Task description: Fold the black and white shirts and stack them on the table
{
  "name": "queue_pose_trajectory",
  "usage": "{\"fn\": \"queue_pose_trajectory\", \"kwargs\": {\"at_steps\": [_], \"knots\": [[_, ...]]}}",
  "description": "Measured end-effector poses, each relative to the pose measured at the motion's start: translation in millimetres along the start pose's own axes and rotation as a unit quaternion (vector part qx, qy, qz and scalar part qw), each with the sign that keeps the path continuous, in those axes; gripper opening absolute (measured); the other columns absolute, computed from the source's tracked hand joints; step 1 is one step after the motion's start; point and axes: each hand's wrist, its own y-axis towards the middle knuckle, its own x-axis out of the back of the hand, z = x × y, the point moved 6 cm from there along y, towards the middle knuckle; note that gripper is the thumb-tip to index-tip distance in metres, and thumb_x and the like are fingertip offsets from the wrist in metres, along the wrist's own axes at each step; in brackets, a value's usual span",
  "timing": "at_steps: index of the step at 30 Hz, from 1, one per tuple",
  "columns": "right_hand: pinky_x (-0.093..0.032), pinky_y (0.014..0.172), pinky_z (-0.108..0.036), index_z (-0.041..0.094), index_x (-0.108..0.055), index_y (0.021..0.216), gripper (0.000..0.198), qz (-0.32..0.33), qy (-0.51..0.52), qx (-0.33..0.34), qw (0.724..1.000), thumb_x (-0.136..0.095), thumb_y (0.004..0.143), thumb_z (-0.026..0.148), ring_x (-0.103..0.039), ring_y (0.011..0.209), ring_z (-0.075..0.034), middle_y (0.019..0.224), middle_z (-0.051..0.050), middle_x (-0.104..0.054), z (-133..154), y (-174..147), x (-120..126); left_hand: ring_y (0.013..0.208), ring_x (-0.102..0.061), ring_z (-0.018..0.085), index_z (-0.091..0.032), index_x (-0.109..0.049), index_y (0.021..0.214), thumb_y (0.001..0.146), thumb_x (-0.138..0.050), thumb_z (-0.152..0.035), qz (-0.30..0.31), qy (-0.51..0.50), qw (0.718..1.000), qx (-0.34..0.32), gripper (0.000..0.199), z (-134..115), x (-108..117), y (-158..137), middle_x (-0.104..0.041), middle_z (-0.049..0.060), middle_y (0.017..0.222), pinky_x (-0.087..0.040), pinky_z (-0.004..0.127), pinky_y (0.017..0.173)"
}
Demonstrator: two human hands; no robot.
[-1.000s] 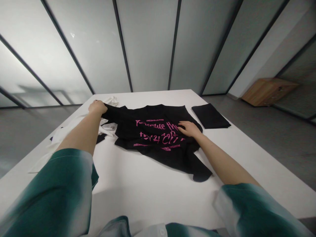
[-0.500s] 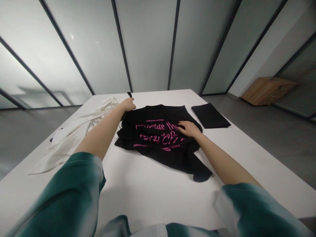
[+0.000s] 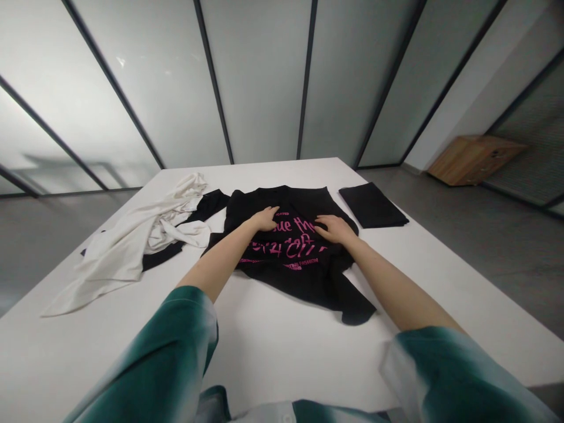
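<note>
A black T-shirt (image 3: 304,288) with pink lettering lies spread on the white table, creased across its lower half. On the left part of its print rests my left hand (image 3: 265,219), fingers stretched out over the cloth. My right hand (image 3: 335,228) lies on the right part of the print with its fingers apart. Neither hand visibly grips the fabric. Part of the lettering is hidden under both hands.
To the left, a crumpled white garment (image 3: 127,241) lies over black cloth (image 3: 210,204). A folded black garment (image 3: 373,205) sits at the right on the white table (image 3: 273,346). Beyond the table are frosted glass panels (image 3: 259,76) and a wooden cabinet (image 3: 471,158).
My left hand has moved from the shirt's far left side, where it held black cloth, to the right onto the print. That cloth now lies by the white garment. My right hand stays put.
</note>
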Motion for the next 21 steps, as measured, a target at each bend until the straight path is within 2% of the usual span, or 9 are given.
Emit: {"fn": "queue_pose_trajectory", "kwargs": {"at_steps": [2,4,7,9,12,14,17,19,21], "knots": [[-0.047,0.106,-0.043,0.018,-0.072,0.124,0.042,0.0,0.0,0.001,1.0,-0.051,0.096,0.042,-0.058,0.127,-0.031,0.134,-0.013,-0.065,-1,0,-2,0.147,-0.037,0.027,-0.012,-0.035,0.155,0.08,-0.059,-0.024,-0.029,-0.027,0.999,-0.035,0.08,-5,8,-12,-0.037,0.015,0.16,-0.031,0.032,0.119],[-0.047,0.106,-0.042,0.019,-0.071,0.124,0.042,0.0,-0.002,0.0,1.0,-0.051,0.096,0.042,-0.058,0.128,-0.03,0.135,-0.012,-0.065,-1,0,-3,0.142,-0.045,0.025,-0.012,-0.041,0.152,0.084,-0.055,-0.027,-0.054,-0.042,0.997,-0.04,0.071,-3,20,-26,-0.045,0.013,0.155,-0.033,0.03,0.117],[-0.047,0.105,-0.041,0.018,-0.072,0.122,0.041,-0.008,0.003,-0.002,1.0,-0.051,0.095,0.041,-0.059,0.126,-0.029,0.133,-0.012,-0.066,1,-1,0,0.13,-0.057,0.028,-0.013,-0.053,0.143,0.087,-0.054,-0.033,-0.053,-0.013,0.998,0.004,0.06,17,37,-45,-0.058,0.013,0.143,-0.04,0.031,0.111],[-0.046,0.105,-0.04,0.017,-0.072,0.119,0.04,-0.044,0.014,-0.018,0.999,-0.05,0.095,0.039,-0.06,0.123,-0.029,0.131,-0.012,-0.067,1,-2,9,0.126,-0.06,0.031,-0.013,-0.057,0.139,0.086,-0.057,-0.037,-0.056,0.029,0.996,0.057,0.058,40,47,-58,-0.062,0.016,0.138,-0.043,0.034,0.107],[-0.046,0.103,-0.045,0.016,-0.071,0.117,0.039,-0.151,0.018,-0.116,0.982,-0.046,0.094,0.035,-0.061,0.117,-0.032,0.125,-0.015,-0.068,-15,-7,29,0.126,-0.059,0.036,-0.014,-0.058,0.136,0.085,-0.06,-0.047,-0.075,0.064,0.981,0.165,0.061,81,55,-74,-0.062,0.019,0.136,-0.046,0.04,0.103],[-0.047,0.099,-0.05,0.015,-0.07,0.119,0.04,-0.194,0.008,-0.198,0.961,-0.047,0.092,0.035,-0.06,0.114,-0.036,0.124,-0.018,-0.067,-31,-10,35,0.127,-0.058,0.037,-0.014,-0.058,0.136,0.086,-0.059,-0.049,-0.076,0.044,0.973,0.216,0.061,104,54,-79,-0.062,0.02,0.136,-0.046,0.041,0.103],[-0.05,0.092,-0.05,0.016,-0.07,0.117,0.04,-0.159,0.005,-0.269,0.95,-0.053,0.086,0.035,-0.061,0.109,-0.038,0.121,-0.019,-0.066,-57,-5,25,0.128,-0.058,0.032,-0.018,-0.053,0.142,0.086,-0.061,-0.039,-0.099,-0.036,0.971,0.213,0.06,122,49,-75,-0.062,0.016,0.138,-0.044,0.036,0.106],[-0.052,0.09,-0.048,0.019,-0.073,0.11,0.034,-0.116,0.016,-0.281,0.952,-0.058,0.082,0.033,-0.064,0.104,-0.036,0.115,-0.017,-0.069,-71,3,15,0.127,-0.06,0.027,-0.021,-0.052,0.143,0.082,-0.065,-0.028,-0.135,-0.101,0.967,0.189,0.063,126,48,-65,-0.063,0.012,0.139,-0.045,0.033,0.105],[-0.053,0.089,-0.045,0.021,-0.075,0.103,0.029,-0.089,0.046,-0.271,0.957,-0.061,0.08,0.031,-0.066,0.1,-0.033,0.109,-0.014,-0.072,-81,15,8,0.12,-0.064,0.024,-0.02,-0.06,0.135,0.077,-0.067,-0.021,-0.152,-0.166,0.957,0.185,0.058,129,47,-54,-0.067,0.01,0.132,-0.049,0.03,0.1]]}}
